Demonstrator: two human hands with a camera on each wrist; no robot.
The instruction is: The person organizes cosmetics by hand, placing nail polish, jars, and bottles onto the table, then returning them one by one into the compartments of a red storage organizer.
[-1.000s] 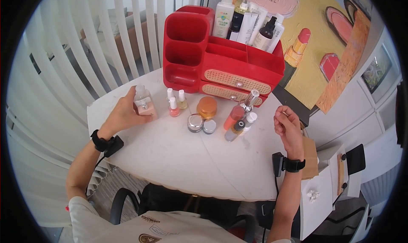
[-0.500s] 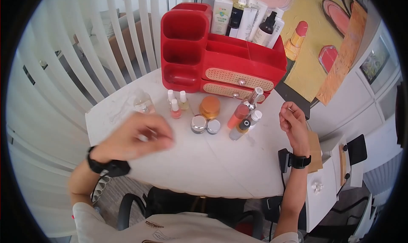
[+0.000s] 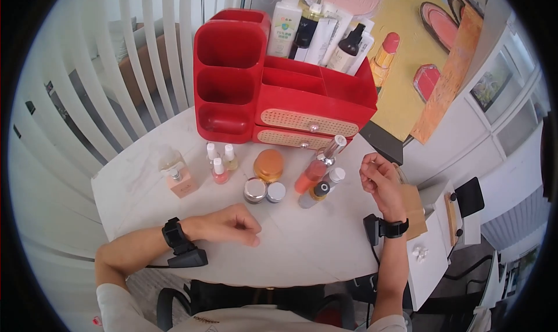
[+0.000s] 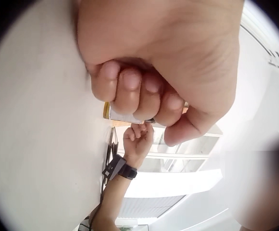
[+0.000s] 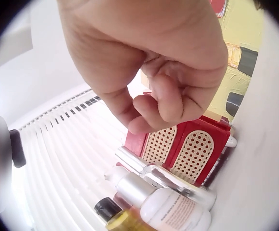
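Note:
My left hand (image 3: 225, 224) rests by the table's front part with its fingers loosely curled and nothing held. The left wrist view shows that hand (image 4: 151, 91) with its fingertips folded toward the palm. A pink square bottle with a clear cap (image 3: 183, 184) stands behind it, apart from it. Raised at the right is my right hand (image 3: 381, 184), loosely curled and empty, beside a group of bottles (image 3: 311, 176). In the right wrist view the hand (image 5: 163, 96) hangs above a white bottle (image 5: 175, 211) without touching it.
A red organizer (image 3: 226, 120) with bottles in its back stands at the rear. Small nail polish bottles (image 3: 220, 174), an orange-lidded jar (image 3: 268, 164) and two silver-lidded jars (image 3: 254, 189) stand mid-table. White blinds (image 3: 75, 158) hang left; a brown box (image 3: 414, 213) is at right.
My left hand has left the pink square bottle and moved right and toward the table's front. The bottle stands on the table. My right hand has barely moved; the head view has shifted.

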